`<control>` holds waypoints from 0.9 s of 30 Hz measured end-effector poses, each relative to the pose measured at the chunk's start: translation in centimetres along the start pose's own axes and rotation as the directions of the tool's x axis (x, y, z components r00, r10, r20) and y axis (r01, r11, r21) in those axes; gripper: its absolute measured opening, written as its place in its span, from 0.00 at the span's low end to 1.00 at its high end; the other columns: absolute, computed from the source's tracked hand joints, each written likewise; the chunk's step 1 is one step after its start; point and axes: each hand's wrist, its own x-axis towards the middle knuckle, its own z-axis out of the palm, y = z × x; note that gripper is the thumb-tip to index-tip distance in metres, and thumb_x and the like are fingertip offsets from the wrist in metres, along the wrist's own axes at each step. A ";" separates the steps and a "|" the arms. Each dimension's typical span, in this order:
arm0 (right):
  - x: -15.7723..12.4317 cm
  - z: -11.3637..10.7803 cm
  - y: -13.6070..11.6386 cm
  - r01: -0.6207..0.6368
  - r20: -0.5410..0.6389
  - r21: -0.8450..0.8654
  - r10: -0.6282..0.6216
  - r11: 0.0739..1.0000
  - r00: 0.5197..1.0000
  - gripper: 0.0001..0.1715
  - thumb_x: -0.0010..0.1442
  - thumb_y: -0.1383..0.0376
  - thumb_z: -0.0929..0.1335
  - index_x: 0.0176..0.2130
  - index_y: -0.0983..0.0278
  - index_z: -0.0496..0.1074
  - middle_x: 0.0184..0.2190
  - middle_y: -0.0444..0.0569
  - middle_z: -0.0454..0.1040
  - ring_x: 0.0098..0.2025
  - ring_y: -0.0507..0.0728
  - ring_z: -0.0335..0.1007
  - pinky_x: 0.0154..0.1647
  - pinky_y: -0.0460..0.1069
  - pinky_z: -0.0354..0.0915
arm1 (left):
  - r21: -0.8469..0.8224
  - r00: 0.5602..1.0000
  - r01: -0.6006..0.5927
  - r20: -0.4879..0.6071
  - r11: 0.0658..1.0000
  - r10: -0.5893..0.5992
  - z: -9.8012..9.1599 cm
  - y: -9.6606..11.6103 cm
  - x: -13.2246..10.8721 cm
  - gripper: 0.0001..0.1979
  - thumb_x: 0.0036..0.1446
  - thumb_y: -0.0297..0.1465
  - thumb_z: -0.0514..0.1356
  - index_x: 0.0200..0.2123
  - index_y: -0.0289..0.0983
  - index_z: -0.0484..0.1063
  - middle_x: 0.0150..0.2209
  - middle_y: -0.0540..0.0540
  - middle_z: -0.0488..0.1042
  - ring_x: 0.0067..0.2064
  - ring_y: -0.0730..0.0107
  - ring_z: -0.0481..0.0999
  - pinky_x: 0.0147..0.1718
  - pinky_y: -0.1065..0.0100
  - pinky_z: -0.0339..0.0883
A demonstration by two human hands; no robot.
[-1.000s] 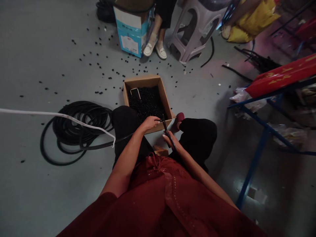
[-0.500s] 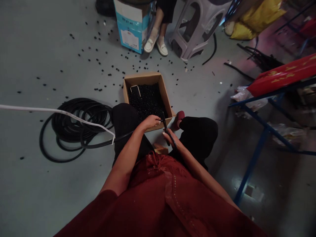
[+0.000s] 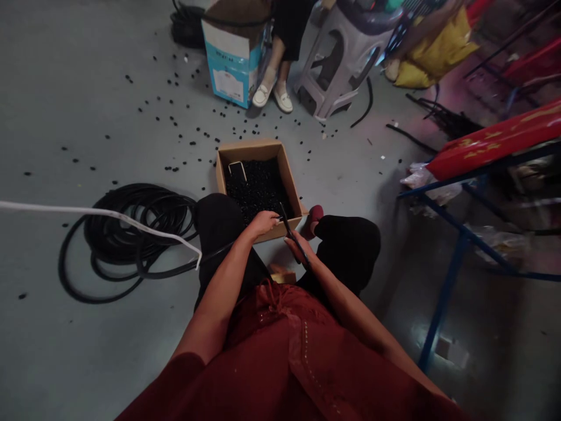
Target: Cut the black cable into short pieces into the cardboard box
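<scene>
My left hand (image 3: 263, 223) is closed around the end of a black tube (image 3: 169, 273), over the near edge of an open cardboard box (image 3: 289, 181). From that hand the tube runs back under my left forearm, across my thigh, to a loose coil (image 3: 118, 234) on the floor. My right hand (image 3: 302, 247) grips a pair of dark scissors (image 3: 287, 223), blades pointing up and away from me beside the tube's end. Whether the blades touch the tube is too small to tell. Many small black pieces (image 3: 258, 187) fill the box, and a phone (image 3: 238, 172) lies on them.
A white cord (image 3: 123, 216) crosses above the coil at left. Ahead are a blue-and-white carton (image 3: 228, 76), a seated person's feet (image 3: 272, 96) and a grey plastic stool (image 3: 328, 76). A blue metal frame (image 3: 451, 286) stands at right. Black bits dot the floor.
The view has shifted slightly, so the box and floor things sit lower in the picture. Both hands stay at the box's near edge, still holding the tube and the scissors.
</scene>
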 end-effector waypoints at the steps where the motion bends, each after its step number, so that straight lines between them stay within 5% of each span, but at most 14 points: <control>1: 0.4 -0.1 -0.3 0.004 -0.001 -0.034 -0.004 0.999 1.000 0.16 0.60 0.55 0.63 0.44 0.62 0.68 0.37 0.49 0.74 0.40 0.59 0.70 0.44 0.52 0.64 | 0.007 1.000 0.007 -0.024 1.000 -0.007 -0.1 0.0 0.1 0.20 0.56 0.26 0.55 0.51 0.28 0.75 0.41 0.41 0.79 0.32 0.72 0.73 0.36 0.72 0.66; 9: 2.9 -0.1 -1.3 -0.028 0.005 -0.175 0.030 0.984 1.000 0.15 0.58 0.65 0.63 0.46 0.62 0.68 0.37 0.50 0.76 0.40 0.60 0.72 0.41 0.49 0.62 | 0.007 0.991 0.074 -0.116 0.997 -0.073 -0.2 -0.9 1.8 0.21 0.59 0.24 0.53 0.54 0.29 0.73 0.43 0.39 0.80 0.38 0.69 0.77 0.40 0.71 0.68; 18: 3.5 0.8 -0.8 -0.093 -0.037 -0.231 0.087 0.968 0.996 0.11 0.58 0.67 0.63 0.42 0.62 0.70 0.33 0.49 0.76 0.36 0.58 0.72 0.36 0.47 0.58 | 0.225 0.990 0.100 -0.121 0.969 -0.074 0.2 -1.7 3.2 0.17 0.61 0.25 0.54 0.51 0.33 0.75 0.52 0.39 0.76 0.53 0.65 0.74 0.50 0.70 0.63; 27: 2.7 1.1 -1.3 -0.126 -0.046 -0.220 0.119 0.967 0.992 0.08 0.57 0.68 0.64 0.39 0.61 0.69 0.33 0.50 0.76 0.38 0.60 0.72 0.35 0.47 0.56 | 0.294 0.989 0.124 -0.120 0.948 -0.092 0.5 -1.6 2.9 0.17 0.61 0.25 0.54 0.51 0.32 0.75 0.53 0.38 0.75 0.52 0.67 0.75 0.48 0.73 0.63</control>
